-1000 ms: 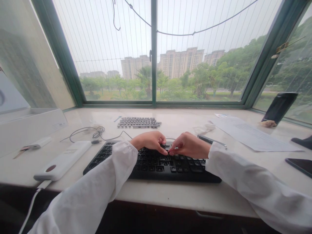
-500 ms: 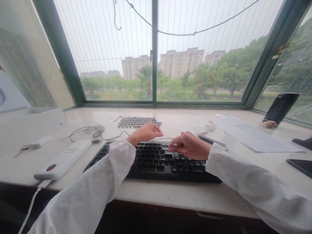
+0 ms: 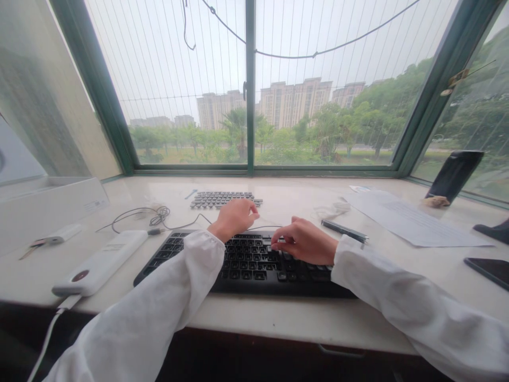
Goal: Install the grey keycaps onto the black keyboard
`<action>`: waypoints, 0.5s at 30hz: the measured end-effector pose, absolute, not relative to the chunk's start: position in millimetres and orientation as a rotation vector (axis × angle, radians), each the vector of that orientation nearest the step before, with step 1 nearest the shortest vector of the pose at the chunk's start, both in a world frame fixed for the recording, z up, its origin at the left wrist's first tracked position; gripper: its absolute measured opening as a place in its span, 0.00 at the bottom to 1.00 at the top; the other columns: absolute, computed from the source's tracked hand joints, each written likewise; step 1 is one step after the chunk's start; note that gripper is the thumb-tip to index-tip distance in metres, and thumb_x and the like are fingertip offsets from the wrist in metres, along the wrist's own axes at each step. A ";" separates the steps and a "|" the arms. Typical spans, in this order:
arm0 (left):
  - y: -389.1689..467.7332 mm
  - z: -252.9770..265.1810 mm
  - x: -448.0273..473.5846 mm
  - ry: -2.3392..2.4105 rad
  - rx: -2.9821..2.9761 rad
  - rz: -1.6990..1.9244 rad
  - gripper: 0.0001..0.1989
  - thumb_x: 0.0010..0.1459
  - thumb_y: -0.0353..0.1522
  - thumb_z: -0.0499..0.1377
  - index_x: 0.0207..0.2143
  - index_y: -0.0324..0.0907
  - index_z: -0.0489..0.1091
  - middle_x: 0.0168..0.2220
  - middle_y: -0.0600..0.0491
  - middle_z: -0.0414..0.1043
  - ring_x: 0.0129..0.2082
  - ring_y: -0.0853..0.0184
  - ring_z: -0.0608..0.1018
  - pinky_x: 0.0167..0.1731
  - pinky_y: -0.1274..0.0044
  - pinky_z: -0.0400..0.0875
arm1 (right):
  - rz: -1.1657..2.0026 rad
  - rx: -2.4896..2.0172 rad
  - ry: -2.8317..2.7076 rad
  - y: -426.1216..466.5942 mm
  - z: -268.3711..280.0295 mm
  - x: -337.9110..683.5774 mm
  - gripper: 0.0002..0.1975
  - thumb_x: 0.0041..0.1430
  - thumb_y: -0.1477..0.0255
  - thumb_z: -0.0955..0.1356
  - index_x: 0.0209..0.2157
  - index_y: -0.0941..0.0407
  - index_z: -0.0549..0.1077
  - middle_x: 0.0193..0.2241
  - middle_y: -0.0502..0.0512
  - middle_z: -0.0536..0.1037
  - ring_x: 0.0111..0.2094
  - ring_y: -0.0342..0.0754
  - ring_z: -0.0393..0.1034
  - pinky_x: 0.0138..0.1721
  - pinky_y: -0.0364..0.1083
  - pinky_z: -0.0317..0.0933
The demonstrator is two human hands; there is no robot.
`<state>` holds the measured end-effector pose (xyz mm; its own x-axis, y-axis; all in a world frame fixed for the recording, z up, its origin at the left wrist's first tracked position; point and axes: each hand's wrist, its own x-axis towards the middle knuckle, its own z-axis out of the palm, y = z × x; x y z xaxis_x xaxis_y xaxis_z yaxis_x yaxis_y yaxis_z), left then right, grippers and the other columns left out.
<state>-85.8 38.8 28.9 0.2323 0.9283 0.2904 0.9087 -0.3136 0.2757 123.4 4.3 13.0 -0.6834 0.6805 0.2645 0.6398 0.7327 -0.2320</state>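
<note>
A black keyboard [image 3: 238,285] lies in front of me; its left and middle part shows bare key sockets, and keycaps sit on part of its right side. My right hand [image 3: 308,241] rests over that right part, its fingers closed in a pinch down at the keys; anything between the fingertips is too small to make out. Above the keyboard's back edge is my left hand [image 3: 236,218], its fingers curled together and its fingertips partly hidden. Just beyond it, rows of loose keycaps [image 3: 210,199] are laid out on the white tabletop [image 3: 294,321].
To the left are a white power bank [image 3: 101,263] with a cable, a thin dark cord [image 3: 159,213] and a white box [image 3: 51,204]. On the right lie a pen [image 3: 345,231], a paper sheet [image 3: 413,220] and a phone [image 3: 489,271]. A dark upright object [image 3: 457,176] stands by the window.
My left hand has shifted slightly and turned, with its fingers tucked further behind. My right hand has moved slightly left over the keys. The camera view has shifted a little.
</note>
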 end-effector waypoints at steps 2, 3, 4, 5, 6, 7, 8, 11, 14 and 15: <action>39.2 26.9 -84.9 1.897 2.439 0.672 0.14 0.56 0.42 0.57 0.37 0.44 0.77 0.34 0.49 0.77 0.36 0.60 0.76 0.38 0.71 0.67 | 0.176 -1.013 -2.604 4.0 11.5 122.3 0.08 0.58 0.66 0.68 0.34 0.51 0.81 0.21 0.49 0.77 0.26 0.43 0.64 0.37 0.43 0.55; 39.6 25.9 -84.5 1.906 2.441 0.683 0.14 0.56 0.42 0.57 0.38 0.44 0.77 0.34 0.48 0.77 0.37 0.60 0.76 0.39 0.71 0.67 | 0.178 -1.008 -2.607 3.7 11.2 121.9 0.09 0.59 0.65 0.68 0.34 0.51 0.81 0.21 0.50 0.77 0.26 0.43 0.64 0.37 0.44 0.55; 40.0 25.1 -84.2 1.903 2.441 0.687 0.14 0.56 0.42 0.57 0.38 0.44 0.77 0.34 0.48 0.77 0.37 0.60 0.76 0.39 0.70 0.68 | 0.179 -1.006 -2.608 3.4 11.2 121.5 0.09 0.59 0.65 0.68 0.34 0.51 0.81 0.21 0.49 0.77 0.25 0.43 0.64 0.37 0.44 0.55; 40.4 24.4 -83.9 1.894 2.444 0.690 0.14 0.56 0.42 0.57 0.38 0.44 0.77 0.34 0.48 0.77 0.37 0.60 0.76 0.39 0.70 0.68 | 0.176 -1.006 -2.608 3.1 11.3 121.1 0.09 0.59 0.65 0.68 0.34 0.51 0.81 0.21 0.49 0.77 0.25 0.43 0.63 0.37 0.44 0.55; 40.7 23.8 -83.6 1.884 2.450 0.693 0.14 0.56 0.42 0.57 0.37 0.44 0.77 0.35 0.48 0.77 0.37 0.60 0.76 0.40 0.70 0.68 | 0.175 -1.010 -2.607 2.9 11.4 120.9 0.09 0.59 0.65 0.68 0.34 0.51 0.81 0.20 0.49 0.76 0.25 0.43 0.63 0.37 0.43 0.55; 40.8 23.5 -83.4 1.874 2.457 0.695 0.14 0.56 0.42 0.57 0.37 0.44 0.77 0.35 0.48 0.77 0.37 0.60 0.76 0.40 0.70 0.68 | 0.177 -1.013 -2.606 2.8 11.6 120.8 0.08 0.59 0.65 0.68 0.34 0.51 0.81 0.20 0.48 0.76 0.24 0.42 0.62 0.37 0.43 0.55; 40.9 23.2 -83.2 1.867 2.464 0.700 0.14 0.56 0.41 0.57 0.37 0.44 0.77 0.34 0.48 0.77 0.37 0.60 0.76 0.41 0.70 0.68 | 0.176 -1.014 -2.607 3.0 11.8 120.9 0.08 0.59 0.65 0.68 0.34 0.51 0.81 0.20 0.48 0.75 0.24 0.42 0.62 0.37 0.43 0.55; 41.0 22.6 -83.1 1.843 2.481 0.714 0.13 0.56 0.41 0.58 0.37 0.44 0.77 0.33 0.49 0.76 0.36 0.60 0.76 0.41 0.70 0.68 | 0.147 -1.030 -2.595 4.0 12.3 122.0 0.08 0.58 0.66 0.68 0.34 0.50 0.81 0.19 0.48 0.75 0.24 0.42 0.62 0.37 0.43 0.54; 41.5 22.1 -83.5 1.824 2.493 0.721 0.13 0.56 0.41 0.58 0.37 0.44 0.77 0.33 0.49 0.76 0.36 0.60 0.76 0.40 0.70 0.68 | 0.134 -1.051 -2.600 4.7 13.0 123.7 0.08 0.58 0.66 0.68 0.34 0.50 0.81 0.20 0.48 0.76 0.25 0.43 0.63 0.36 0.43 0.54; 41.7 22.0 -83.7 1.821 2.496 0.720 0.13 0.56 0.41 0.58 0.37 0.44 0.77 0.33 0.49 0.76 0.36 0.60 0.76 0.40 0.70 0.68 | 0.129 -1.060 -2.600 4.7 13.4 124.2 0.08 0.58 0.66 0.68 0.34 0.50 0.81 0.20 0.48 0.76 0.25 0.43 0.63 0.36 0.43 0.54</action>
